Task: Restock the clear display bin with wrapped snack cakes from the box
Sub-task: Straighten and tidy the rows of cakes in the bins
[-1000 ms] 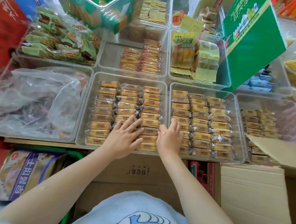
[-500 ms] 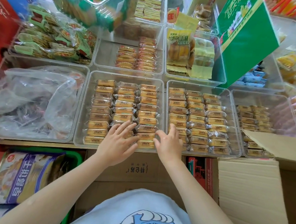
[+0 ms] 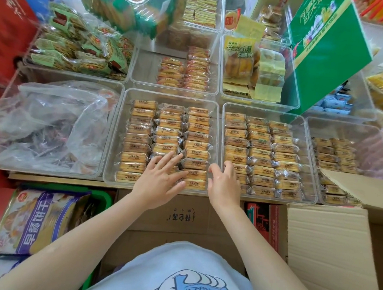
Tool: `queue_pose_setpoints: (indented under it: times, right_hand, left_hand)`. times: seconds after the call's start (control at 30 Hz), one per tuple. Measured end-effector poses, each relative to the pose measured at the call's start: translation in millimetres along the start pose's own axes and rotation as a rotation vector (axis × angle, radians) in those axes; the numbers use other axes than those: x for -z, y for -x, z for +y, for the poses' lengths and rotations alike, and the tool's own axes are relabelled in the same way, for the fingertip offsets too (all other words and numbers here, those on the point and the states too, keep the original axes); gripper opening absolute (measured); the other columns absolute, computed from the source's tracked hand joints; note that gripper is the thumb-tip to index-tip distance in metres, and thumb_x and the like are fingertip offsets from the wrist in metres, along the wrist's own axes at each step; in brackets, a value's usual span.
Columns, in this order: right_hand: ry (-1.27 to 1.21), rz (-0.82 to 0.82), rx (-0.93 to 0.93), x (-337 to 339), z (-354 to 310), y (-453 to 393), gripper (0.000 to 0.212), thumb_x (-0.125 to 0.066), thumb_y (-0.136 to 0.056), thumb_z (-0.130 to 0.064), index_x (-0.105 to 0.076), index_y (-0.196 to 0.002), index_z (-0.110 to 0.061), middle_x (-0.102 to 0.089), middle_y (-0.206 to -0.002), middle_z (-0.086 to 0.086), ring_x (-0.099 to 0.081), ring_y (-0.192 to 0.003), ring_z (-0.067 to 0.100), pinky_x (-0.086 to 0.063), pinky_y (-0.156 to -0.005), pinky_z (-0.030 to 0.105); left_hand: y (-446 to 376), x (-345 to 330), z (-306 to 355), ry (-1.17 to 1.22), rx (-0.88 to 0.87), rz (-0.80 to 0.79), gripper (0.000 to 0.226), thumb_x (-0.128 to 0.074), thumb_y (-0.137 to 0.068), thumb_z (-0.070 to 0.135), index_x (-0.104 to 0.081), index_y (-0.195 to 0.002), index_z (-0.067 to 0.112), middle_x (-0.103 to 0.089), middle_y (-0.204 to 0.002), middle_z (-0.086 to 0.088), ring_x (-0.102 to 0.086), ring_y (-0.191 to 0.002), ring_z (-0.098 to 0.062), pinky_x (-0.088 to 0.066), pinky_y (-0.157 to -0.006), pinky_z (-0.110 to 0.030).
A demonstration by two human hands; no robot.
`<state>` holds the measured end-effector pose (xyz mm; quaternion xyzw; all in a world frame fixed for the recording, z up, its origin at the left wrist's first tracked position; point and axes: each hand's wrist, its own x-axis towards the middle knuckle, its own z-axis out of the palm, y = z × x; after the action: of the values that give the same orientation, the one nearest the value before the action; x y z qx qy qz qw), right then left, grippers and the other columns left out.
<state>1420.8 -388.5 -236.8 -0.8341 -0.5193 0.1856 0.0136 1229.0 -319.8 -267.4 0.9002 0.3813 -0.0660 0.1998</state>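
A clear display bin (image 3: pixel 173 95) in the middle holds three neat rows of wrapped snack cakes (image 3: pixel 167 132). My left hand (image 3: pixel 159 178) lies flat with spread fingers on the cakes at the front of the middle row. My right hand (image 3: pixel 223 183) hovers at the divide between this bin and a second clear bin (image 3: pixel 264 110) to its right, fingers loosely bent over that bin's front-left cakes, holding nothing. An open cardboard box (image 3: pixel 327 249) stands at the lower right; its inside is out of sight.
A bin of crumpled plastic bags (image 3: pixel 50 125) sits on the left. Behind are bins of green-wrapped snacks (image 3: pixel 80 46) and other cakes, plus a green carton (image 3: pixel 326 47) at the back right. A brown carton (image 3: pixel 182 213) and a biscuit bag (image 3: pixel 38 218) lie below the shelf edge.
My right hand has drawn back from the right bin's cakes toward the bins' divide, fingers now bent. My left hand stays flat on the middle row.
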Motion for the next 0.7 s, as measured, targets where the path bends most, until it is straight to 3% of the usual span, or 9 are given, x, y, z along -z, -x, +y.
queue_pose_setpoints:
  times: [0.1, 0.2, 0.33, 0.5, 0.7]
  right_hand:
    - [-0.006, -0.026, -0.024, 4, 1, 5, 0.017, -0.06, -0.099, -0.029, -0.065, -0.114, -0.02, -0.036, -0.148, 0.013, -0.043, -0.134, 0.03, -0.046, -0.102, 0.046]
    - [0.05, -0.1, -0.081, 8, -4, 1, 0.021, -0.062, -0.098, -0.035, -0.067, -0.115, -0.023, -0.038, -0.147, 0.01, -0.04, -0.134, 0.028, -0.044, -0.103, 0.046]
    - [0.125, -0.143, -0.103, 9, -10, -7, 0.011, -0.064, -0.096, -0.024, -0.07, -0.105, -0.023, -0.042, -0.14, 0.009, -0.04, -0.131, 0.027, -0.044, -0.101, 0.045]
    - [0.135, -0.176, -0.105, 10, -14, -9, 0.015, -0.066, -0.094, -0.02, -0.07, -0.108, -0.021, -0.04, -0.138, 0.009, -0.04, -0.131, 0.027, -0.048, -0.099, 0.043]
    - [0.057, -0.281, -0.088, 26, -7, -18, 0.013, -0.061, -0.095, -0.014, -0.069, -0.098, -0.024, -0.039, -0.142, 0.012, -0.041, -0.13, 0.03, -0.051, -0.096, 0.042]
  left_hand:
    - [2, 4, -2, 0.068, -0.076, 0.017, 0.057, -0.017, -0.1, 0.07, -0.048, -0.144, 0.053, -0.006, -0.17, 0.011, 0.01, -0.155, -0.011, 0.017, -0.117, -0.033]
    - [1, 5, -1, 0.041, -0.129, -0.031, 0.053, -0.021, -0.1, 0.071, -0.048, -0.143, 0.055, 0.0, -0.17, 0.015, 0.01, -0.156, -0.011, 0.021, -0.114, -0.032]
    - [1, 6, 0, 0.033, -0.106, -0.054, 0.054, -0.019, -0.101, 0.07, -0.044, -0.146, 0.055, 0.003, -0.17, 0.015, 0.014, -0.155, -0.012, 0.016, -0.119, -0.038]
    - [1, 6, 0, 0.027, -0.086, -0.077, 0.055, -0.014, -0.102, 0.07, -0.04, -0.148, 0.055, 0.008, -0.169, 0.012, 0.018, -0.155, -0.013, 0.014, -0.122, -0.043]
    - [0, 6, -2, 0.153, -0.053, -0.029, 0.059, -0.016, -0.101, 0.069, -0.052, -0.143, 0.048, -0.003, -0.17, 0.011, 0.012, -0.156, -0.012, 0.007, -0.123, -0.043]
